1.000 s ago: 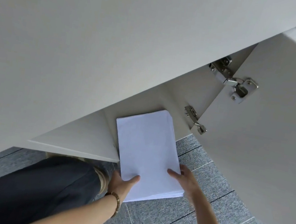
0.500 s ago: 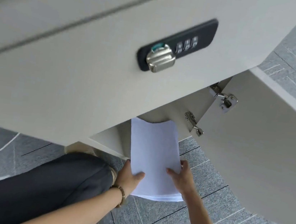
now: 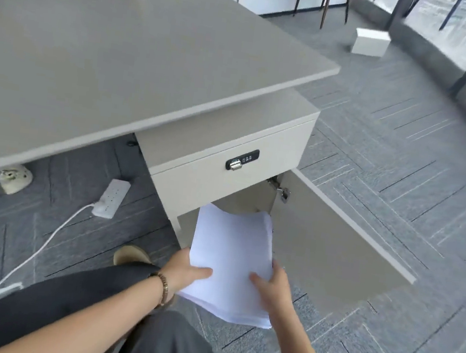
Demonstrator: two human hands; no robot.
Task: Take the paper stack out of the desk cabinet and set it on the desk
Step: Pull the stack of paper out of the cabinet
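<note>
— Grey carpet, bench (image 3: 100, 49) top bare at its near corner. We've risen; a second ago only the cabinet front showed.

— Paper stack (image 3: 229, 261) nearly clear of the cabinet (image 3: 226, 175) now, far edge at the opening. Left hand (image 3: 186, 274) and right hand (image 3: 271, 289) clasp its near corners. Lift onto the bench comes next, we reckon.

Quick count: one paper stack (image 3: 229, 261), two hands on it – left hand (image 3: 183, 273), right hand (image 3: 273, 288). One tabletop (image 3: 109, 50), upper left. One cabinet door (image 3: 329, 248) open, w/ one combo lock (image 3: 242, 159) above. One power strip (image 3: 112, 197), two pale shoes (image 3: 14, 177), lower left. One white box (image 3: 371, 42), top right.
</note>
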